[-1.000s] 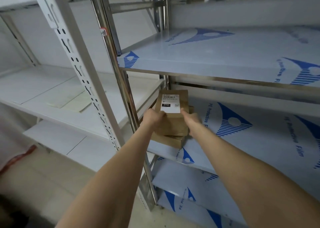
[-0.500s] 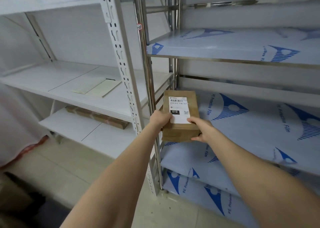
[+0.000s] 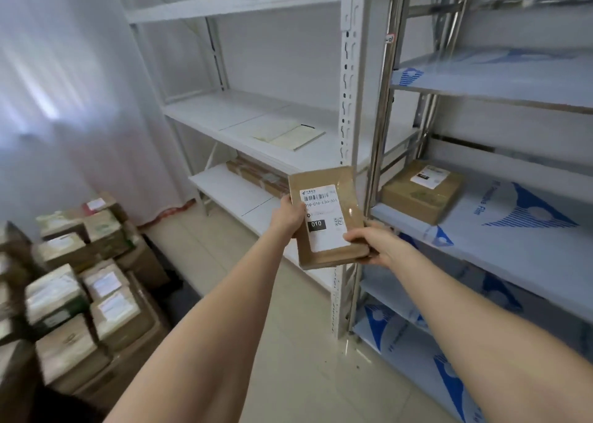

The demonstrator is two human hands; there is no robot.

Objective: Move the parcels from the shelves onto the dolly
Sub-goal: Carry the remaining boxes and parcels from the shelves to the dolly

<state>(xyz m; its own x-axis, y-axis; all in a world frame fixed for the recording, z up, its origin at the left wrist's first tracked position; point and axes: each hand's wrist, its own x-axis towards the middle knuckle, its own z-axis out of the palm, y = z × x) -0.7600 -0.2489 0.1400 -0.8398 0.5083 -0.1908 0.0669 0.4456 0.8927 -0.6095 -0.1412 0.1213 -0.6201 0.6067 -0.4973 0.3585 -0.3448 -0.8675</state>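
Two hands hold one flat brown parcel (image 3: 327,220) in the air at the centre of the view, just in front of the white post (image 3: 348,101). The left hand (image 3: 287,217) grips the parcel's left edge. The right hand (image 3: 375,243) grasps its lower right corner, with the thumb on the top face. The parcel is tilted, and its white label with a black "010" mark faces up.

At 2 o'clock from it, a second parcel (image 3: 420,191) lies on the steel shelf (image 3: 513,262), which is covered with blue-printed film. It lies near the shelf's left front corner.

At 8 o'clock, well apart, many stacked parcels (image 3: 80,287) stand low beside the floor. I cannot tell what bears them.

At 12 o'clock a pale flat sheet (image 3: 288,135) lies on the white shelf (image 3: 224,114), and a long brown box (image 3: 256,175) lies on the level below.
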